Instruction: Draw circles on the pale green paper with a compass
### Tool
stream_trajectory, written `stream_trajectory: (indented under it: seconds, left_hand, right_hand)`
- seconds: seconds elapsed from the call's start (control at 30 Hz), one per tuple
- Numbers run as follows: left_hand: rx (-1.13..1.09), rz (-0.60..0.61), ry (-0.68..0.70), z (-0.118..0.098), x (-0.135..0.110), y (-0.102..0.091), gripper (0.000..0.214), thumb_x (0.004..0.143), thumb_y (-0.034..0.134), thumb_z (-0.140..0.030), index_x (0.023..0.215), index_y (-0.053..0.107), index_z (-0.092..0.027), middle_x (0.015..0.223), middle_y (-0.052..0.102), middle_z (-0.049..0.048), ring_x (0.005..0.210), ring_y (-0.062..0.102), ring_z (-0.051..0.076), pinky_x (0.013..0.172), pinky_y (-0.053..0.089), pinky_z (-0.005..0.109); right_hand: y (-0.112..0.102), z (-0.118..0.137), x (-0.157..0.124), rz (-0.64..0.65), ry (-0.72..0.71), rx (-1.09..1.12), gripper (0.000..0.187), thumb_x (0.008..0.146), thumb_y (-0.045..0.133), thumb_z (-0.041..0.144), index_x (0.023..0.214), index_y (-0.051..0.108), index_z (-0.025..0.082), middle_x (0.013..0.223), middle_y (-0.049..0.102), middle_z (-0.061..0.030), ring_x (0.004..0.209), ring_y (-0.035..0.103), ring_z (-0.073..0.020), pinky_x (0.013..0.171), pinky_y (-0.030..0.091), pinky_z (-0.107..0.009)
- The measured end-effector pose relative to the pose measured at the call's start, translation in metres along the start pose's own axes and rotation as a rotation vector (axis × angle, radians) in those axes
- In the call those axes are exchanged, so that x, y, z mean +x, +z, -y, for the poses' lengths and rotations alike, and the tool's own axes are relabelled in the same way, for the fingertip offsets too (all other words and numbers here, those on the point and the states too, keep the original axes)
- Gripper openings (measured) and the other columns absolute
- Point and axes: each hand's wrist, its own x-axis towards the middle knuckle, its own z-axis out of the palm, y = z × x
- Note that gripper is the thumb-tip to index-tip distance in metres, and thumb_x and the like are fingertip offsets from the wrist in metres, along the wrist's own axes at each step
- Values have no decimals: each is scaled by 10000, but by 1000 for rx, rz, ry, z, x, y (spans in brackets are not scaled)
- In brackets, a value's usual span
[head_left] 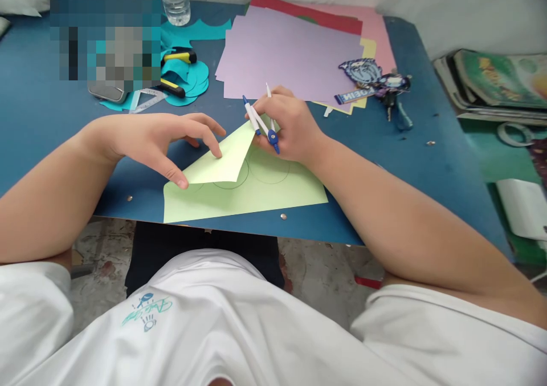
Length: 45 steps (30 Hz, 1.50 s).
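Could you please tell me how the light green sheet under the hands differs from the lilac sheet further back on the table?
The light green sheet has a corner folded over and pencilled circles; the lilac sheet lies flat and unmarked. The green lies alone under the left hand; the lilac tops a coloured stack. Both rest on the blue table.

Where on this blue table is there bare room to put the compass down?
Bare table lies right of the green sheet, below the keys, and far left beyond the left hand. Crowded: teal cutouts and paper stack.
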Motion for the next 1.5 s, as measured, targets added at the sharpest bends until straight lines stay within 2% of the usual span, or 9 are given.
stream_trajectory:
  seconds: [0.1, 0.3, 0.43, 0.57, 0.77, 0.97, 1.17, 1.37, 1.5]
  left_hand:
    - [-8, 23, 34, 0, -2, 0, 616, 813, 1106, -595, 1388, 952, -437, 1883, 704, 65, 1845, 618, 361, 1542, 535, 513]
    - [19, 89, 65, 1, -4, -3, 678, 864, 1043, -535, 1525, 906, -463, 1875, 713, 38, 1841, 624, 357, 1470, 613, 467]
    - [50, 115, 113, 5, -4, -5, 762, 903, 1039, -554, 1625, 867, -384, 1876, 714, 82, 1786, 663, 374, 1432, 648, 468]
    - [35, 138, 130, 5, -4, -6, 818, 914, 1069, -526, 1675, 833, -340, 1898, 701, 104, 1693, 721, 366, 1429, 645, 462]
    - [16, 143, 73, 1, -4, -7, 821, 892, 1094, -599, 1645, 865, -364, 1881, 728, 86, 1595, 769, 361, 1414, 658, 498]
    - [44, 137, 62, -1, -5, -7, 812, 888, 1083, -564, 1640, 858, -356, 1886, 715, 102, 1618, 758, 362, 1401, 662, 498]
    - [60, 126, 54, -4, -6, -6, 789, 903, 1058, -637, 1617, 875, -357, 1874, 736, 92, 1610, 766, 362, 1351, 690, 485]
    - [34, 107, 68, -2, -4, -6, 918, 883, 1076, -668, 1726, 799, -435, 1880, 735, 48, 1662, 713, 355, 1294, 738, 549]
    - [1, 108, 44, 1, -6, -6, 998, 907, 1086, -643, 1810, 719, -431, 1886, 727, 52, 1645, 724, 360, 1325, 734, 596]
  right_hand:
    - [0, 1, 1, 2, 31, 0, 647, 935, 855, 1051, 1053, 720, 430, 1243, 878, -143, 1266, 708, -478, 1287, 556, -766]
    - [4, -12, -4, -25, -39, -16, 791, 1042, 698, 1129, 1206, 809, 363, 1232, 868, -161, 1223, 801, -453, 1209, 651, -708]
    - [6, -22, -9, -58, -66, 7, 822, 1080, 663, 1126, 1302, 867, 362, 1269, 871, -161, 1239, 854, -463, 1207, 704, -695]
    - [7, -26, -10, -73, -77, 1, 905, 1073, 566, 1178, 1297, 883, 360, 1258, 904, -162, 1190, 871, -450, 1178, 742, -683]
    - [7, -24, -8, -60, -120, 49, 835, 1107, 601, 1133, 1293, 863, 362, 1218, 896, -141, 1125, 867, -405, 1113, 735, -637]
    - [6, -19, -9, -54, -74, 30, 843, 1112, 565, 1141, 1267, 856, 366, 1184, 878, -126, 1089, 867, -399, 1098, 747, -635]
    - [7, -19, -10, -77, -56, 51, 838, 1110, 579, 1138, 1264, 873, 369, 1148, 877, -134, 1067, 861, -398, 1091, 755, -635]
    - [9, -20, -8, -78, -44, 30, 845, 1071, 580, 1172, 1239, 860, 393, 1118, 877, -131, 1048, 844, -406, 1072, 750, -669]
    - [6, -18, -7, -55, -70, 32, 857, 1083, 577, 1165, 1242, 837, 365, 1164, 884, -129, 1071, 849, -406, 1071, 736, -668]
